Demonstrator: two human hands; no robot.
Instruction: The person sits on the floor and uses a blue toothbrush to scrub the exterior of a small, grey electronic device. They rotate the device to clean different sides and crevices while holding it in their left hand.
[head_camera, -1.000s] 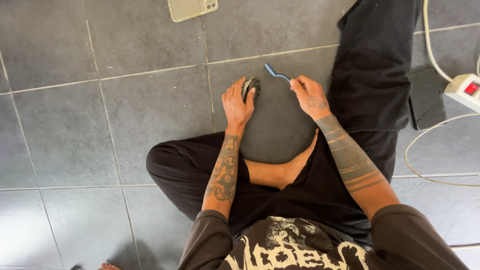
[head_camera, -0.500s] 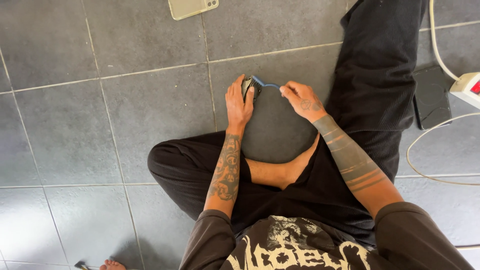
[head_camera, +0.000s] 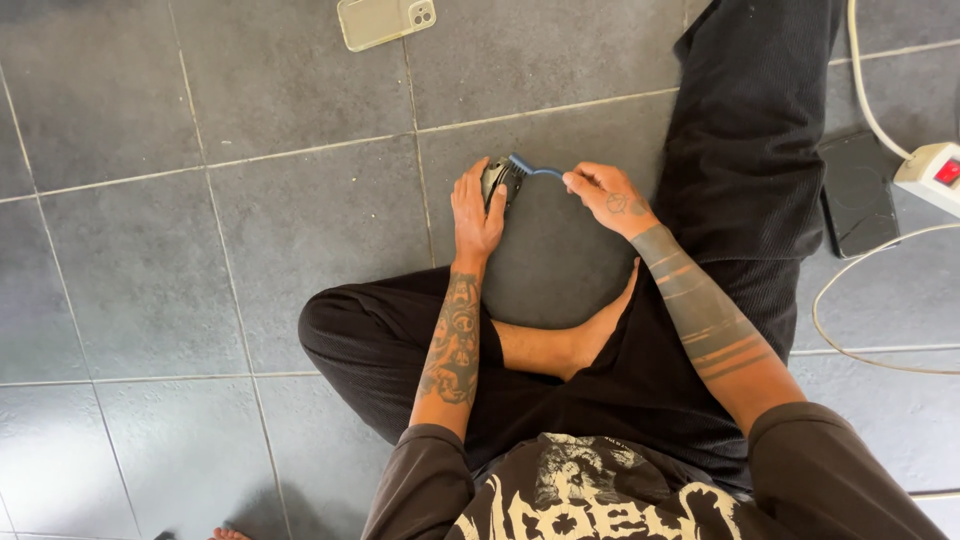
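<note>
Floor (head_camera: 250, 230): grey tiles, phone (head_camera: 386, 20) lying well apart.
Left hand (head_camera: 474, 205): closed around dark hair clipper (head_camera: 496, 180).
Right hand (head_camera: 605, 195): pinching small blue brush (head_camera: 530, 168) against clipper's head.

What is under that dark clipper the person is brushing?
Grey floor tile lies under the clipper. The left hand covers most of its body, so its underside cannot be seen. The right hand holds a blue brush on its head.

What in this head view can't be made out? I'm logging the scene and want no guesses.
- Dark clipper-like device: mostly hidden under the left hand; exact kind unclear.
- Blue brush: handle end hidden in the right hand; bristles too small.
- Phone: cut off by the top edge.
- Power strip: cut off by the right edge.
</note>
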